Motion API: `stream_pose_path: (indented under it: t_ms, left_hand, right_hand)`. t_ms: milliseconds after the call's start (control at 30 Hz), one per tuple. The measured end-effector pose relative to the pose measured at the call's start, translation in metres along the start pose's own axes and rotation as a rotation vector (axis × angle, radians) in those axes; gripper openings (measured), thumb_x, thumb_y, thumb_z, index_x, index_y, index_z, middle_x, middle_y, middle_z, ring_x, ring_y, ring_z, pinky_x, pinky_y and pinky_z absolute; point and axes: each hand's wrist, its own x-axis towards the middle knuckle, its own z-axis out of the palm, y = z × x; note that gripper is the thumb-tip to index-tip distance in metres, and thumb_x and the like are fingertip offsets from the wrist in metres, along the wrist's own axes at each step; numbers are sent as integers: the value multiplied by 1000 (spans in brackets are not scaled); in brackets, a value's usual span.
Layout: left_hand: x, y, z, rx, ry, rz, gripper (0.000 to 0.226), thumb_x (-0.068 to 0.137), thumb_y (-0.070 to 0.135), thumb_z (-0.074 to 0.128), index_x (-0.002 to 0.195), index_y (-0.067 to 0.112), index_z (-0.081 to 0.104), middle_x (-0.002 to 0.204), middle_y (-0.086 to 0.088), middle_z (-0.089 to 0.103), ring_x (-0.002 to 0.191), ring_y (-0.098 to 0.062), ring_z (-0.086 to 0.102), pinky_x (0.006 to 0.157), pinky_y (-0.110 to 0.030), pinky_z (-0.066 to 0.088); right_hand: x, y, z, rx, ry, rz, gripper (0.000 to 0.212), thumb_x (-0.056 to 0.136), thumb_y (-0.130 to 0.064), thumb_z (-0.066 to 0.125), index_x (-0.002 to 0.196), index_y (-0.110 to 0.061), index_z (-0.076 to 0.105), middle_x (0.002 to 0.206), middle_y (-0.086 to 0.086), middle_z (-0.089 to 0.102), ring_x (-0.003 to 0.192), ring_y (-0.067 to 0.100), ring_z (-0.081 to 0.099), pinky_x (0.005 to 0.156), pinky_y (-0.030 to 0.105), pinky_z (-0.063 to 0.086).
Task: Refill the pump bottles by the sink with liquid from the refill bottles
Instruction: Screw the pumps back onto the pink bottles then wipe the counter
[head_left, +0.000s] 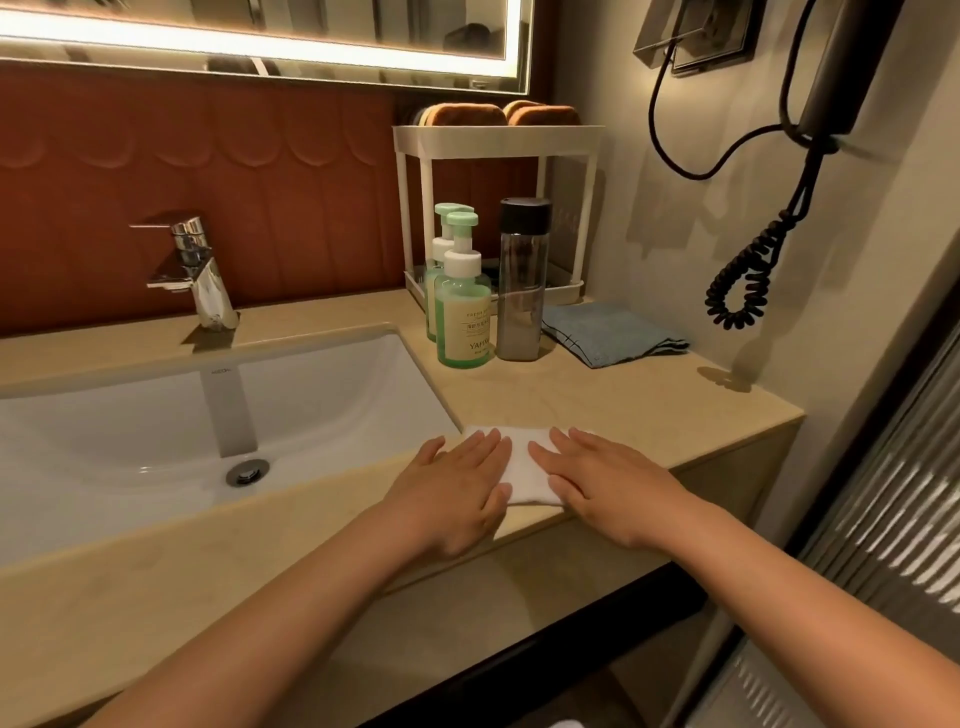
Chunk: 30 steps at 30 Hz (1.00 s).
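Two green pump bottles stand on the counter right of the sink: the front one (462, 317) has a cream label, the rear one (440, 244) is mostly hidden behind it. A tall grey bottle with a black cap (521, 280) stands upright just right of them. My left hand (457, 491) and my right hand (597, 486) lie flat, fingers straight, on a folded white cloth (522, 470) at the counter's front edge. Neither hand holds a bottle.
The white sink basin (156, 426) with a chrome tap (200, 270) fills the left. A white two-tier rack (498, 140) with brown sponges on top stands behind the bottles. A folded blue cloth (608, 335) lies right of them. A wall hair dryer's coiled cord (748, 270) hangs at right.
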Motion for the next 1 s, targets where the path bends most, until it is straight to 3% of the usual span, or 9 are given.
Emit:
stream_pose_path:
  t_ms: [133, 500, 1000]
  left_hand:
    - [28, -9, -2, -21, -27, -75, 56, 100, 41, 10, 149, 21, -8, 157, 2, -11, 144, -12, -9, 114, -38, -8]
    - [93, -47, -15, -101, -60, -154, 56, 101, 40, 11, 149, 18, -8, 158, 2, -11, 144, -14, -9, 115, -41, -5]
    - [132, -39, -18, -155, -8, -235, 56, 101, 36, 14, 148, 13, -6, 158, -3, -8, 145, -18, -7, 116, -42, 0]
  right_hand:
    - [34, 2, 0, -103, 31, 56, 49, 101, -35, 18, 148, -28, 10, 157, 1, 12, 140, 24, 17, 109, 40, 25]
    - [112, 24, -10, -17, 33, 37, 48, 102, -31, 19, 149, -27, 12, 157, 4, 13, 142, 26, 17, 112, 41, 21]
    - [151, 57, -17, 147, -34, 43, 47, 102, -35, 17, 148, -33, 8, 158, -3, 3, 145, 20, 2, 114, 39, 8]
